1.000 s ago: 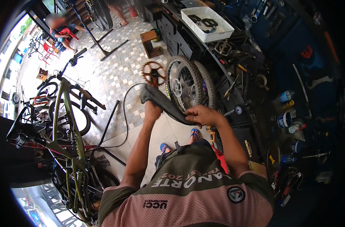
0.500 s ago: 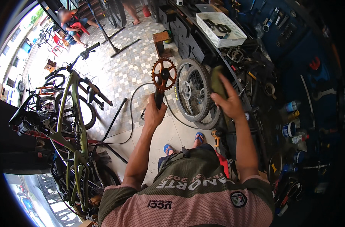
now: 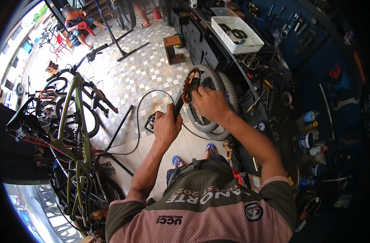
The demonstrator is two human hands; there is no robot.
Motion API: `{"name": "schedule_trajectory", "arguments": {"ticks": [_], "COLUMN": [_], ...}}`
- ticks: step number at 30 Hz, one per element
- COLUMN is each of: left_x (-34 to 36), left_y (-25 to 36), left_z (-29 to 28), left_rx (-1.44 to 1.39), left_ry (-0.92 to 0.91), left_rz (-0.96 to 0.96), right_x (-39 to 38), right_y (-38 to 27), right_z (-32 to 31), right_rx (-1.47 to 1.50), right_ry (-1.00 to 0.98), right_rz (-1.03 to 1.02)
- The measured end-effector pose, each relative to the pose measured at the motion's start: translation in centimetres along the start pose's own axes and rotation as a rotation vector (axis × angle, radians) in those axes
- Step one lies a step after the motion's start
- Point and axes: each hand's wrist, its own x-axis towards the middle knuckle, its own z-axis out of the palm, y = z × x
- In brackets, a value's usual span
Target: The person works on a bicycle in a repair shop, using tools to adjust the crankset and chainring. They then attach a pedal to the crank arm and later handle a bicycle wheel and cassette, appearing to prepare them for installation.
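My left hand [image 3: 167, 126] is closed around the black crank arm [image 3: 178, 106], held up in front of me. At the crank's upper end is an orange toothed chainring [image 3: 188, 87], now turned nearly edge-on. Just left of that hand shows a black pedal [image 3: 151, 121]; whether it is joined to the crank I cannot tell. My right hand [image 3: 209, 103] has its fingers bent against the chainring's right face. A dark green rag [image 3: 196, 84] is bunched at those fingertips, mostly hidden by them.
Two bicycle wheels [image 3: 228, 91] lean against the dark workbench at right. A white basket [image 3: 237, 47] with black parts sits on it. Left stands a green bicycle frame [image 3: 76, 105]. A cable [image 3: 139, 117] loops over the floor. A power drill [image 3: 228, 149] is by my feet.
My right hand has swung left from beside the wheels, bringing the rag onto the chainring. The left hand has turned the crank, so the chainring went from face-on to nearly edge-on.
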Motion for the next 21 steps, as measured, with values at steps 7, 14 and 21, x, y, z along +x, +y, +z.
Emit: {"name": "schedule_trajectory", "arguments": {"ticks": [7, 14, 21], "left_x": [0.2, -0.8, -0.6], "left_y": [-0.2, -0.3, 0.5], "left_z": [-0.3, 3.8, 2.3], "left_rx": [0.0, -0.226, -0.928], "left_ry": [0.008, 0.013, -0.259], "left_rz": [0.092, -0.011, -0.304], "right_x": [1.7, -0.8, -4.9], "right_y": [2.5, -0.2, 5.7], "right_z": [1.0, 2.1, -0.6], "right_rx": [0.955, 2.434, 1.88], "right_ry": [0.082, 0.066, 0.146], "right_rz": [0.293, 0.873, 0.542]}}
